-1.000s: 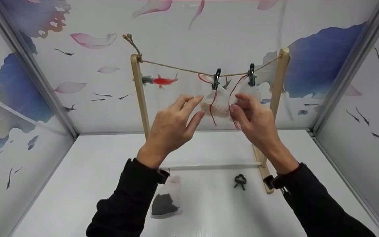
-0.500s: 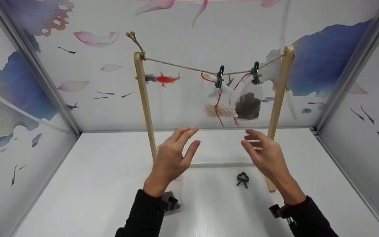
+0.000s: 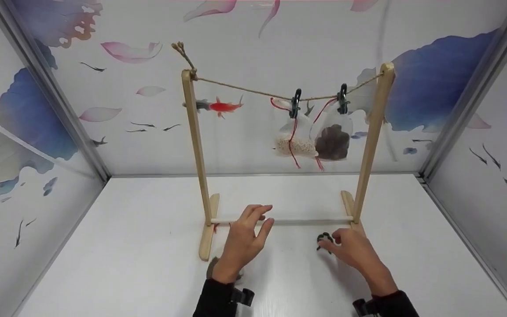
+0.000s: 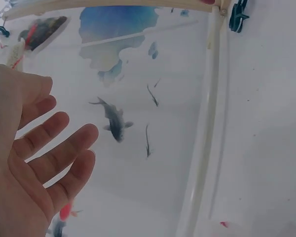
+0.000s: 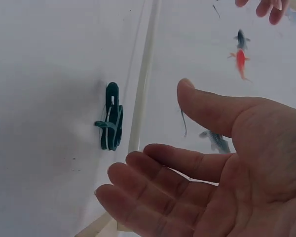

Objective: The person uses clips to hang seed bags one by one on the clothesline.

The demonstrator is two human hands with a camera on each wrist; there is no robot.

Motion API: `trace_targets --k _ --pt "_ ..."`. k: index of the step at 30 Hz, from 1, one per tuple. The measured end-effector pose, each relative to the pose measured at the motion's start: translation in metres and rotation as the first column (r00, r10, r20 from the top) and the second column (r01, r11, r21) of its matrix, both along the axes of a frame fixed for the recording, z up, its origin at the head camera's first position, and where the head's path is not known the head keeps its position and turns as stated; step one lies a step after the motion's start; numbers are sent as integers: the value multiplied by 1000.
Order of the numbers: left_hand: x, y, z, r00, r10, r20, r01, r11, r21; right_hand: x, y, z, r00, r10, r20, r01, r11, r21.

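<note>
My right hand (image 3: 354, 248) is lowered to a dark green clip (image 5: 112, 118) lying on the white table. In the right wrist view its thumb and fingers are spread apart, with the clip beyond the fingertips and nothing in the grasp. My left hand (image 3: 247, 240) hovers near the rack's white rod (image 3: 306, 220), fingers loosely bent and holding nothing. Behind the left wrist lies a mostly hidden pouch with dark contents (image 3: 212, 266). Two sheer pouches hang from the rope: one with pale grains (image 3: 302, 147), one with dark brown contents (image 3: 333, 141).
The wooden rack (image 3: 195, 149) stands towards the back of the table (image 3: 139, 246), a sagging rope (image 3: 240, 89) tied between its posts. Green clips (image 3: 295, 103) grip the hanging pouches on the rope's right half. Printed panels (image 3: 236, 39) wall in the back and sides.
Both hands have dropped from the hanging pouches towards the table. The right hand has let go of the brown pouch and come down to the loose clip; the left has stopped by the rod.
</note>
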State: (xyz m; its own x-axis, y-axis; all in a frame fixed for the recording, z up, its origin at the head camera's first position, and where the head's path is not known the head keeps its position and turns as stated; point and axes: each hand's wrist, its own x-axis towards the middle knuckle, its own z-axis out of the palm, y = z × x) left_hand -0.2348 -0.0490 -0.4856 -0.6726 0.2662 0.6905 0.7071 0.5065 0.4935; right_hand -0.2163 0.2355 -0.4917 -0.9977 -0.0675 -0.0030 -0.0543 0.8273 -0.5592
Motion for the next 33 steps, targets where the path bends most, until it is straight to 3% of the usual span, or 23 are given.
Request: trace_targets --k 3,6,21,33 --pt "2 3 -13 999 -9 49 10 1000 -19 0 3 -4 996 -35 82 32 999 40" --pt "3 5 -19 996 -15 89 19 999 -44 0 6 -6 991 -65 118 58 997 59" --pt "4 4 -32 981 -57 186 76 992 -96 -1 3 -22 995 -62 79 56 995 80" --pt "5 12 -40 967 -89 239 124 983 -136 -2 -1 -25 1000 -1 -7 2 993 118"
